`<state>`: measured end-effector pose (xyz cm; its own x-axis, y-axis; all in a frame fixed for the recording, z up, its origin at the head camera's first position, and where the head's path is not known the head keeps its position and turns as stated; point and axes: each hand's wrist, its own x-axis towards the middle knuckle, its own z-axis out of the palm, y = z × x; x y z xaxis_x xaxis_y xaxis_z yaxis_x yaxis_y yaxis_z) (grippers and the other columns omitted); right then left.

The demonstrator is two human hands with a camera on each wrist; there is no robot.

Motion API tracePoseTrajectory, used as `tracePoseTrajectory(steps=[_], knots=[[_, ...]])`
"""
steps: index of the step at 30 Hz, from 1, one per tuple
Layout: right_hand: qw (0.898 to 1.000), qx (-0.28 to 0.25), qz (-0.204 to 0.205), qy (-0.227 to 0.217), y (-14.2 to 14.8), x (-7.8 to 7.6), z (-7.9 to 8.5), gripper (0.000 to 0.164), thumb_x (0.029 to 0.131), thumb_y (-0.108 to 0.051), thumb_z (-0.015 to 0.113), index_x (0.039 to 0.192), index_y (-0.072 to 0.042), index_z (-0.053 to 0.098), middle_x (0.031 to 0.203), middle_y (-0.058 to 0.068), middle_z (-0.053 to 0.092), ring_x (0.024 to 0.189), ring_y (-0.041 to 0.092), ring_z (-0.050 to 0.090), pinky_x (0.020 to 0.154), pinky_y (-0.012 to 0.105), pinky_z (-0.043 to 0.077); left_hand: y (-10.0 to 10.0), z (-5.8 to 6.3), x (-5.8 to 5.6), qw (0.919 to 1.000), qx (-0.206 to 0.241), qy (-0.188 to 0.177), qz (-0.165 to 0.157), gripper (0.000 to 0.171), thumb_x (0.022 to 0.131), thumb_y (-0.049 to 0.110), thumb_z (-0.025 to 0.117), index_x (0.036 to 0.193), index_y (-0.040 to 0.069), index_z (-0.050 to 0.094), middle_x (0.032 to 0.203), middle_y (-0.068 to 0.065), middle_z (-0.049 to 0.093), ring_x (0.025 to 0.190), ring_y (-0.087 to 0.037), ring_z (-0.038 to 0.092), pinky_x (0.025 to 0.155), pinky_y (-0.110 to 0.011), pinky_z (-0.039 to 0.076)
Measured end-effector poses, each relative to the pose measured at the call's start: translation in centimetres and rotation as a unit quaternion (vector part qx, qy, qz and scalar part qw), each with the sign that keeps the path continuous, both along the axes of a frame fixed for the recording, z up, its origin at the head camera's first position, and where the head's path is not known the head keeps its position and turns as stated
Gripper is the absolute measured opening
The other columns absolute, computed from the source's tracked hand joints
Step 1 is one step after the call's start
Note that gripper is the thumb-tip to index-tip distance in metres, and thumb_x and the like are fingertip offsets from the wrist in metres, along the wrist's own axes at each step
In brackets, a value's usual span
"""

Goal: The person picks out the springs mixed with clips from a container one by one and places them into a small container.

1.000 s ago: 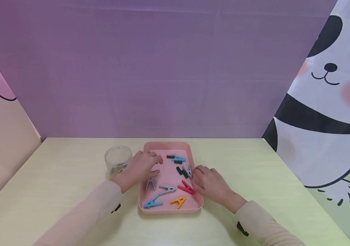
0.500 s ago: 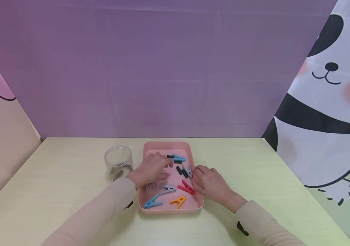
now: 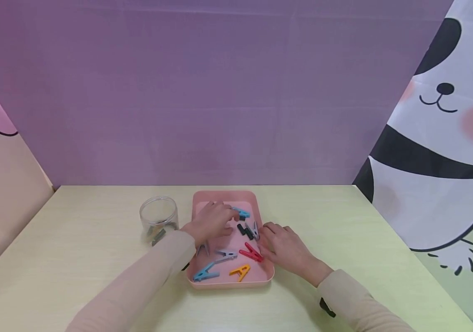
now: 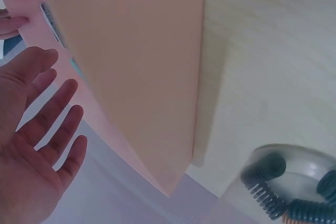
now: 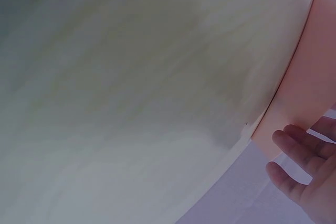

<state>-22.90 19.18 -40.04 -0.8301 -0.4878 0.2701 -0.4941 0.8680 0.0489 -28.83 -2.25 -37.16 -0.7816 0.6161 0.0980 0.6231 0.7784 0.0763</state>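
Observation:
My left hand [image 3: 212, 222] reaches over the far part of the pink tray [image 3: 230, 285], fingers spread and curved, holding nothing visible. By its fingertips lie a blue clothespin [image 3: 243, 213] and a dark coil spring [image 3: 242, 218]; the hand hides part of this area. Two more dark springs [image 3: 241, 229] lie nearer the tray's right side, beside a grey clothespin [image 3: 255, 230]. At the right wall, my right hand [image 3: 284, 246] holds the tray's rim. In the right wrist view its fingers [image 5: 299, 150] lie against the outer wall.
Nearer in the tray are red [image 3: 251, 252], yellow [image 3: 241, 272], light blue [image 3: 206, 273] and grey clothespins [image 3: 225, 255]. A clear round jar [image 3: 158, 214] with several dark coil springs [image 4: 312, 211] stands left of the tray on the pale table [image 3: 95, 249].
My left hand has moved right and away from me, from the tray's left side towards the springs at its far end. The right hand has stayed at the rim.

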Motion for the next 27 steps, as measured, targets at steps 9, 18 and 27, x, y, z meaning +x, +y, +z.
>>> tracePoseTrajectory(steps=[9,18,27], knots=[[1.0,0.002,-0.001,0.001,-0.1,0.1,0.2,0.042,0.081,-0.033,0.065,0.114,-0.008,0.058,0.113,0.006,0.058,0.102,0.02,0.055,0.084,0.039,0.049,0.5,0.1,-0.9,0.9991,-0.022,0.018,-0.031,0.033,0.08,0.029,0.069,0.112,0.024,0.064,0.106,0.01,0.066,0.099,-0.01,0.059,0.099,-0.036,0.039],[1.0,0.004,0.007,0.01,-0.1,0.0,0.1,0.039,0.081,-0.032,0.065,0.111,-0.008,0.059,0.11,0.005,0.059,0.099,0.019,0.055,0.082,0.039,0.049,1.3,0.2,-1.1,0.9976,-0.059,0.006,-0.037,0.035,0.08,0.029,0.069,0.115,0.027,0.063,0.111,0.008,0.065,0.1,-0.012,0.056,0.102,-0.036,0.035],[1.0,-0.001,0.012,0.01,-0.2,0.0,0.3,0.038,0.08,-0.031,0.066,0.11,-0.009,0.059,0.108,0.005,0.059,0.097,0.018,0.056,0.081,0.039,0.05,1.5,-0.2,-1.4,0.9978,-0.06,-0.017,-0.024,0.034,0.08,0.029,0.069,0.114,0.031,0.063,0.115,0.009,0.063,0.106,-0.012,0.051,0.109,-0.039,0.028]])
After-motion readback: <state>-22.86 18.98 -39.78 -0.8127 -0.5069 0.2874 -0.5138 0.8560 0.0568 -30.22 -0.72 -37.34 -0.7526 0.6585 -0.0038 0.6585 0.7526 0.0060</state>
